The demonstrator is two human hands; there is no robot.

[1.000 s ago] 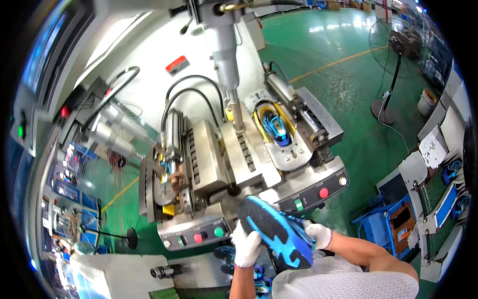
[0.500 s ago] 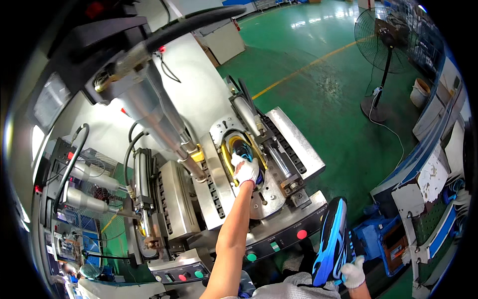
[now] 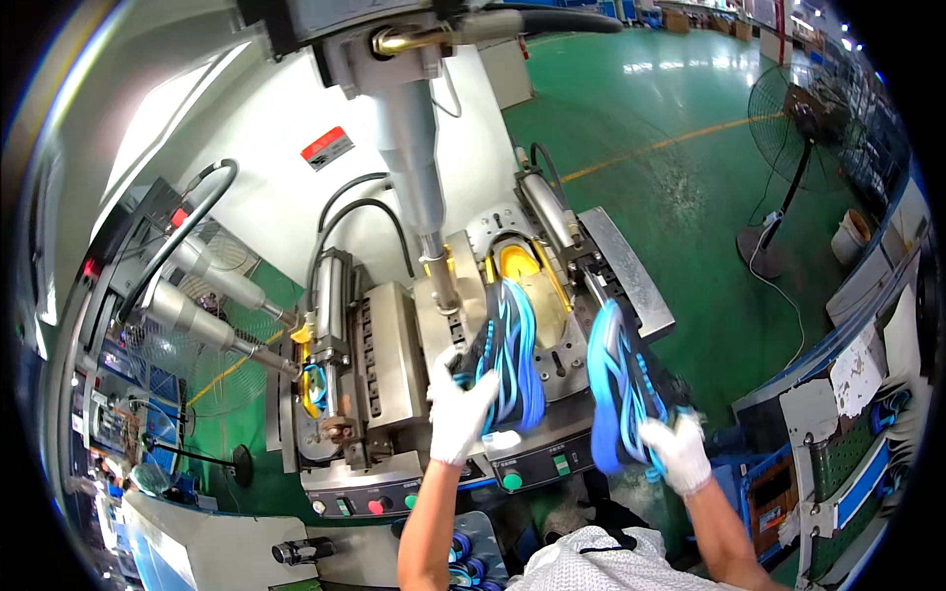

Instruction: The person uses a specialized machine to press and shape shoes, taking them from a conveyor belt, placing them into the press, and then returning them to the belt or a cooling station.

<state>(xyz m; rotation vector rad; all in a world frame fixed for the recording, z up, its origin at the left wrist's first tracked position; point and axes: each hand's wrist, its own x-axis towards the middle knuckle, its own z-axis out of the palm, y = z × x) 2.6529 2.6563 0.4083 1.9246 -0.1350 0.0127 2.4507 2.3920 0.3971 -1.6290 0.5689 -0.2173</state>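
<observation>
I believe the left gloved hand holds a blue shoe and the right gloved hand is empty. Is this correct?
Not quite: in the head view, the left gloved hand holds a blue shoe, as you say, but the right gloved hand is not empty: it holds another blue shoe.

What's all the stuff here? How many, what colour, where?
Held shoes: two, blue and black, one per hand
Other shoes: several, blue and dark, bottom middle
Machine: one, silver and white, middle
Holder: one, yellow and silver, on the machine
Sticker: one, red and grey, on the machine
Buttons: at least three, red and green, machine's front
Fans: at least two, dark, right and left
Bucket: one, whitish, far right
Floor: one, green, behind the machine
Left hand: one, white-gloved, lower middle
Right hand: one, white-gloved, lower right
</observation>
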